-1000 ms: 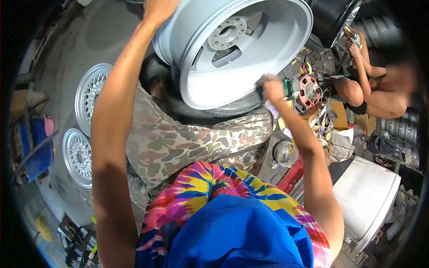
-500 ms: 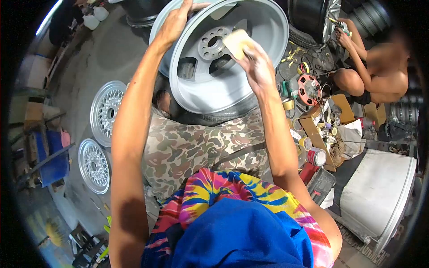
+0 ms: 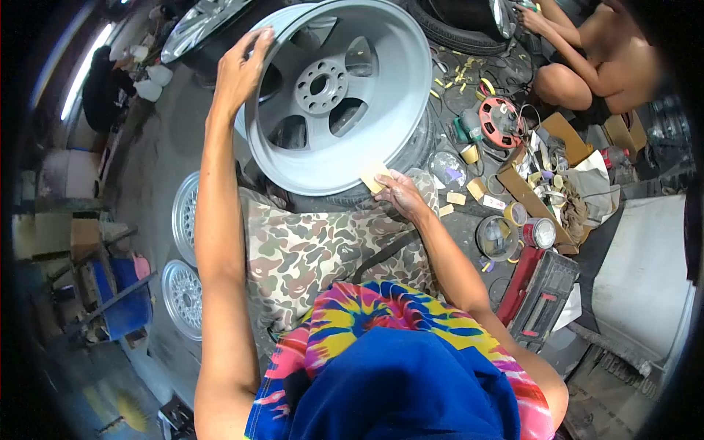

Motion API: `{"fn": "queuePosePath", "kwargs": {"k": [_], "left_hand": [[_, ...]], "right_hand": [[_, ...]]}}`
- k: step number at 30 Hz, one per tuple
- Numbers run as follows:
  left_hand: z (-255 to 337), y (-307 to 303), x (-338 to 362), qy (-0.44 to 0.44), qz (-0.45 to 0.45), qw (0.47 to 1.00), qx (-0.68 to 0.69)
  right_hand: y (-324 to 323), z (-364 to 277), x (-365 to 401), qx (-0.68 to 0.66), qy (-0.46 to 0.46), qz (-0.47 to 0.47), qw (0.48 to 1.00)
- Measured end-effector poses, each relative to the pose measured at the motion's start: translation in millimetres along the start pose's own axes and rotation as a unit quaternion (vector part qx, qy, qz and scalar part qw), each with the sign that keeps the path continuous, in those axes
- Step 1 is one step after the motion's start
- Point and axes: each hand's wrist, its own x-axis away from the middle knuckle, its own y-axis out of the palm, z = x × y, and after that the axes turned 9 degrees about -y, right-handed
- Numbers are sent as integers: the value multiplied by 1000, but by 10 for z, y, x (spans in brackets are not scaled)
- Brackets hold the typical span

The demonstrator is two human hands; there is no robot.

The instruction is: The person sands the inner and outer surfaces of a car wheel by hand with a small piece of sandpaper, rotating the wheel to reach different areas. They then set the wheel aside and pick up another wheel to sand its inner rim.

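A grey wheel rim (image 3: 394,117) stands tilted before me, its hollow side and bolt-holed hub facing me. My left hand (image 3: 242,70) is at its upper left edge, fingers stretched and apart, the tips by the lip; firm contact is hard to judge. Below the rim's lower right edge, my right hand (image 3: 402,195) pinches a small pale yellow piece of sandpaper (image 3: 375,177) between thumb and fingers. The sheet's upper edge lies at the rim's lip. Beneath the rim is a black tire (image 3: 416,150), partly hidden.
Two silver mesh wheels (image 3: 182,299) lie on the left. To the right are a red cord reel (image 3: 500,122), a cardboard box (image 3: 526,192) of odds and ends, a tin can (image 3: 540,232) and a toolbox (image 3: 544,297). Another person (image 3: 563,86) squats at upper right.
My right hand has moved from the hub down to the lower right edge, still with the sandpaper. My left hand's fingers have spread at the upper left edge. The view has shifted.
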Motion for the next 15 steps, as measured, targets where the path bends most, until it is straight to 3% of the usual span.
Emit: {"fn": "queuePosePath", "kwargs": {"k": [1,3,4,8,9,11,15], "left_hand": [[57,0,23,8,-2,1000,-2],[326,20,153,175,146,973,-41],[473,101,255,232,165,957,-45],[747,718,1003,218,-87,971,-49],[767,900,1226,164,-199,965,-50],[687,1282,1623,172,-338,923,-62],[415,1758,2154,108,-423,898,-48]], "right_hand": [[-26,18,-16,-5,-7,0,1000],[-61,71,-46,-5,5,-15,1000],[-69,112,-52,-9,2,-17,1000],[1,203,-128,68,-6,-9,998],[2,222,-128,81,-5,-8,997],[-80,272,-129,81,-25,-29,996],[-203,285,-80,208,-114,-108,965]]}}
